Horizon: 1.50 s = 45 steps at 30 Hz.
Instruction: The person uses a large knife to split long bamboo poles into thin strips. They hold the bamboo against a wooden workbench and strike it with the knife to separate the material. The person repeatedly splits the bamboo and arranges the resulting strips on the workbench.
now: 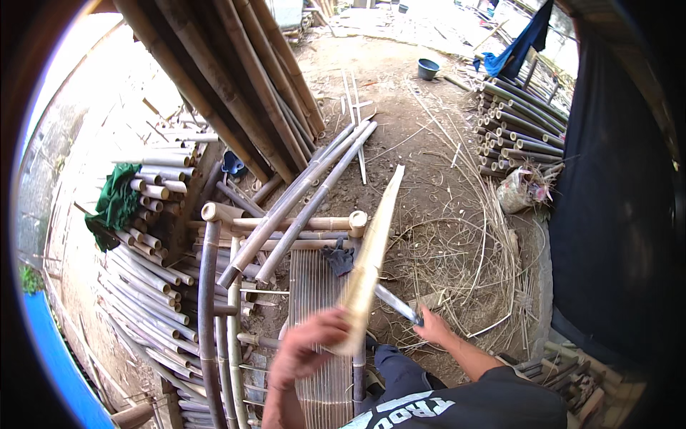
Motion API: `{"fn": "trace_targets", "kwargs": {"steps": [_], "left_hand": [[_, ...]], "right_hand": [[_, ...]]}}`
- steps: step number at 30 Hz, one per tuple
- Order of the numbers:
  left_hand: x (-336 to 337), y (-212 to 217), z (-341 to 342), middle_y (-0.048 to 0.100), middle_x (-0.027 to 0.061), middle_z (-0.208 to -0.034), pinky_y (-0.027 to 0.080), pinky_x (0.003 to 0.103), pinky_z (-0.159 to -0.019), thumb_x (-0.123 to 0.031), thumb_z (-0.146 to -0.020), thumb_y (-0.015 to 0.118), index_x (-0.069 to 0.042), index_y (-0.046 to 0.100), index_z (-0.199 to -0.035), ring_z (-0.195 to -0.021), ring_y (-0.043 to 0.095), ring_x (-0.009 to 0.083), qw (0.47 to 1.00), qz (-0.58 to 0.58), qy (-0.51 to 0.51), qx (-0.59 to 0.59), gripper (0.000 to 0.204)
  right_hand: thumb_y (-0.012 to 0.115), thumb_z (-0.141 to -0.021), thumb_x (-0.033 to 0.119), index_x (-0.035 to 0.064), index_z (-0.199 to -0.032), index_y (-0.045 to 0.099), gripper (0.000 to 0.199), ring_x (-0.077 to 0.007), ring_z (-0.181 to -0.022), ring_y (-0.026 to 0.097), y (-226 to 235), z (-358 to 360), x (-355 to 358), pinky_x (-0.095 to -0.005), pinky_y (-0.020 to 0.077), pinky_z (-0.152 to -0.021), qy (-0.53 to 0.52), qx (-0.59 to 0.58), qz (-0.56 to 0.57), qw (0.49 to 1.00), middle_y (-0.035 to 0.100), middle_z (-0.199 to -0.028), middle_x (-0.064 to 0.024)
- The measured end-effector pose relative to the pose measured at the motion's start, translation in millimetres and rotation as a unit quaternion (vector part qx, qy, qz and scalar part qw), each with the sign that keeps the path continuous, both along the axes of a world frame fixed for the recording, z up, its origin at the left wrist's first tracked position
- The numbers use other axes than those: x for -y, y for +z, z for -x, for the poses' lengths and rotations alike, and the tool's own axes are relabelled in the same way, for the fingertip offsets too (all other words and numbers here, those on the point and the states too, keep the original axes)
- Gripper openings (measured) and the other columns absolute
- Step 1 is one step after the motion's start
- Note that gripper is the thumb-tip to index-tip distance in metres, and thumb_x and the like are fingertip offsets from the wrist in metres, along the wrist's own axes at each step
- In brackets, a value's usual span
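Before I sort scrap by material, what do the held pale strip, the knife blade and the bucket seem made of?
Strip: likely split bamboo, raw and unvarnished, going by its pale colour and what looks like a joint across it. Knife blade: probably steel, from its grey metallic sheen. Bucket: perhaps smooth dark plastic; too distant to be sure.

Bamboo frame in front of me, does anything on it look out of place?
Yes: a dark glove lies crumpled at the far end of its slatted panel, and bamboo poles rest slantwise across its rail, out of line.
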State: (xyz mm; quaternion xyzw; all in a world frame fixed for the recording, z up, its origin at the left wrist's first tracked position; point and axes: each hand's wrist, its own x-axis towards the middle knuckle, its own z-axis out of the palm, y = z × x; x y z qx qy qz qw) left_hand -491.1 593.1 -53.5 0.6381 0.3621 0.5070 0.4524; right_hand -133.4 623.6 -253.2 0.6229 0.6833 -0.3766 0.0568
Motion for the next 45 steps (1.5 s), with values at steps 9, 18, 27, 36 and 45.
{"fn": "trace_targets", "kwargs": {"steps": [9,18,27,36,45], "left_hand": [[210,54,-74,0.067,0.0035,-0.107,0.051,0.038,-0.099,-0.003,-0.074,0.074,-0.007,0.065,-0.092,-0.120,0.057,0.0283,0.950,0.025,-0.141,-0.277,0.021],[408,122,-84,0.067,0.0236,-0.091,0.048,0.054,-0.095,-0.004,-0.076,0.069,0.003,0.061,-0.078,-0.093,0.067,0.0367,0.998,0.038,0.030,-0.030,0.011],[377,82,-112,0.064,0.0208,-0.103,0.060,0.031,-0.068,-0.024,-0.094,0.063,0.011,0.055,-0.120,-0.085,0.068,0.0256,0.781,-0.048,0.619,-0.069,0.044],[399,57,-76,0.064,0.0166,-0.107,0.059,0.030,-0.078,-0.025,-0.095,0.062,0.003,0.052,-0.128,-0.096,0.066,0.0233,0.707,0.050,0.703,0.048,0.044],[439,47,-123,0.059,0.0211,-0.120,0.058,0.035,-0.089,-0.020,-0.097,0.058,0.003,0.048,-0.130,-0.105,0.063,0.0271,0.777,-0.009,0.621,0.108,0.041]], "right_hand": [[0.068,-0.080,0.024,-0.0021,-0.143,0.028,0.079,-0.0426,-0.087,0.065,76,-48,62,-0.0464,0.0509,-0.080,-0.011,-0.083,-0.103,0.991,0.066,-0.094,-0.0282],[0.069,-0.081,0.022,0.0007,-0.143,0.029,0.077,-0.0464,-0.093,0.064,147,-71,232,-0.0477,0.0510,-0.083,0.036,-0.166,-0.054,0.984,0.064,-0.096,-0.0320],[0.065,-0.083,0.029,0.0018,-0.137,0.040,0.066,-0.0457,-0.105,0.060,86,-141,313,-0.0477,0.0493,-0.090,-0.031,-0.102,0.037,0.994,0.063,-0.109,-0.0297],[0.071,-0.076,0.023,-0.0032,-0.131,0.047,0.065,-0.0383,-0.110,0.061,-28,-320,535,-0.0413,0.0481,-0.093,-0.333,0.036,0.087,0.938,0.061,-0.119,-0.0280],[0.067,-0.080,0.007,0.0015,-0.135,0.041,0.061,-0.0216,-0.051,0.058,-67,-442,660,-0.0375,0.0458,-0.041,-0.478,0.007,0.242,0.845,0.059,-0.069,-0.0115]]}}
